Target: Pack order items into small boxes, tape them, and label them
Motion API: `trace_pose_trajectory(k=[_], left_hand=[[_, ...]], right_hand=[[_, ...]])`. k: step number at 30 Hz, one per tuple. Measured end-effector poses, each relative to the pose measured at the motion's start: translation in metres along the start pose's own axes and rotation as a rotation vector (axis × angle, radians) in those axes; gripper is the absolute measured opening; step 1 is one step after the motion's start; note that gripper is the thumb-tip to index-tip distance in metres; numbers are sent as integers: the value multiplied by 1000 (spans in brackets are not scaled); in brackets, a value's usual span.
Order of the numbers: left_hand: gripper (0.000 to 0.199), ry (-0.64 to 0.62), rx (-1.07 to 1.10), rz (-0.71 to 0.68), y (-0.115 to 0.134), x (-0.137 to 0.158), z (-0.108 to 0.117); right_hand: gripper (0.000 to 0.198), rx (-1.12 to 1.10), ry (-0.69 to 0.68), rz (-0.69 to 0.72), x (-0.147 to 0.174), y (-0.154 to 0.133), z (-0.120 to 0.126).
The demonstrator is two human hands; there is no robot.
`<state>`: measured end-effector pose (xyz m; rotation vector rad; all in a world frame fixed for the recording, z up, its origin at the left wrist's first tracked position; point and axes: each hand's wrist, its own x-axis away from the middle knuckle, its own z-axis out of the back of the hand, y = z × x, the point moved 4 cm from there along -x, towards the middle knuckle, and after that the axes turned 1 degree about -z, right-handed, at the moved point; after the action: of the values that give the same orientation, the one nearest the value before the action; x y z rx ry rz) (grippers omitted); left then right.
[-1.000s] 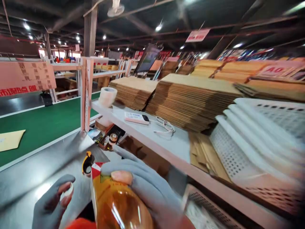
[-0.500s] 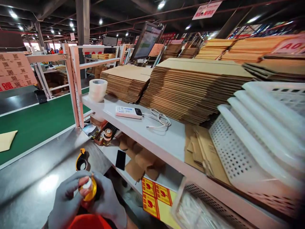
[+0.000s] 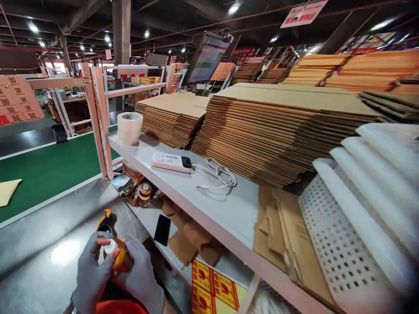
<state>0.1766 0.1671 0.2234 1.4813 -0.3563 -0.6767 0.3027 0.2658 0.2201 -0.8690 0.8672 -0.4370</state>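
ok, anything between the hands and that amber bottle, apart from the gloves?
Nothing visible. Both gloved hands, left and right, are wrapped directly on the bottle, with left fingers on its white cap.

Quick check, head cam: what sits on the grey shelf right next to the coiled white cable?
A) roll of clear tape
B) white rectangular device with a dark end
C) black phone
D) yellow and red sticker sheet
B: the white rectangular device with a dark end lies on the grey shelf with the coiled white cable running from its dark end.
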Motion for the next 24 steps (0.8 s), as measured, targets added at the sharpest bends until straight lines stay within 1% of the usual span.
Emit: trace_pose_trajectory(k=[3, 5, 7, 8, 10, 12, 13, 14, 15, 17, 18, 19, 20, 21, 22, 24], left_hand=[[40, 68, -40, -37, -2, 1, -2], [37, 67, -71, -52, -3, 1, -2], [33, 26, -85, -65, -2, 0, 1], [31, -23, -81, -77, -1, -1, 3], [28, -188, -59, -108, 3, -4, 5], [29, -374, -47, -142, 9, -6, 6], [29, -435, -47, -159, 11, -7, 6], [30, -461, -45, -182, 14, -7, 6], [33, -449, -42, -203, 16, -7, 7], [37, -351, -23, -250, 19, -8, 7], [34, -309, -9, -264, 19, -8, 6], [27, -299, 3, -262, 18, -8, 5], [20, -325, 9, -243, 15, -8, 4], [17, -377, 10, -204, 12, -8, 3], [21, -440, 11, -152, 7, -7, 4], [40, -539, 11, -16, -4, -6, 8]], right_hand=[[40, 44, -25, -18, -2, 7, -2], [37, 64, -18, -12, -3, 10, -2], [36, 40, -21, 21, -5, 12, -2], [36, 10, -27, 36, -6, 13, -1], [33, -52, -61, 52, -8, 18, 1], [32, -133, -156, 26, -9, 24, 0], [33, -191, -210, -4, -9, 28, -1], [36, -254, -259, -36, -8, 32, -3], [40, -314, -296, -65, -7, 35, -4], [47, -394, -332, -100, -5, 41, -7], [47, -408, -343, -102, -4, 42, -8], [45, -417, -361, -99, -3, 44, -10], [43, -431, -380, -96, -2, 45, -11], [43, -453, -404, -99, -2, 46, -12], [47, -476, -429, -106, -2, 46, -13], [59, -526, -482, -127, -2, 47, -12]])
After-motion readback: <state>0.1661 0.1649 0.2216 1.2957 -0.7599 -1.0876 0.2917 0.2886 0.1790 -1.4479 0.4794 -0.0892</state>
